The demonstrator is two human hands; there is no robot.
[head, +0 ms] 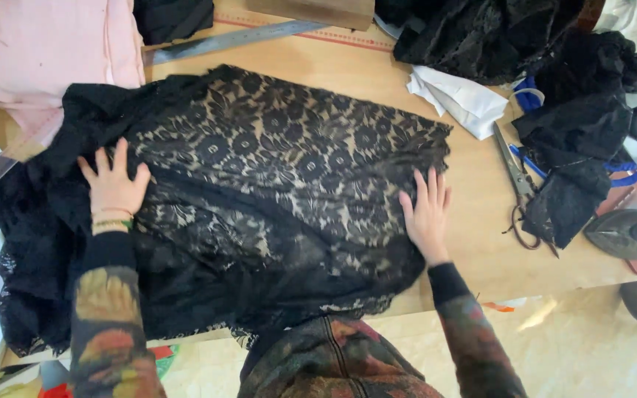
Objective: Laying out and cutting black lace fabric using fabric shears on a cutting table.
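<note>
Black floral lace fabric (259,191) lies spread on the wooden counter (473,250), under and btwn both hands. Left hand (114,188) flat, fingers spread, pressing the bunched left part; right hand (427,214) flat, fingers together-ish, pressing the right edge. Neither pinches. Lace looks light, soft, limp, snag-prone w/ open holes; prob best taken by the scalloped edge or corners near the right hand. Scissors (516,184) just right of right hand; more black cloth (584,125) beyond, maybe lace too.
</note>
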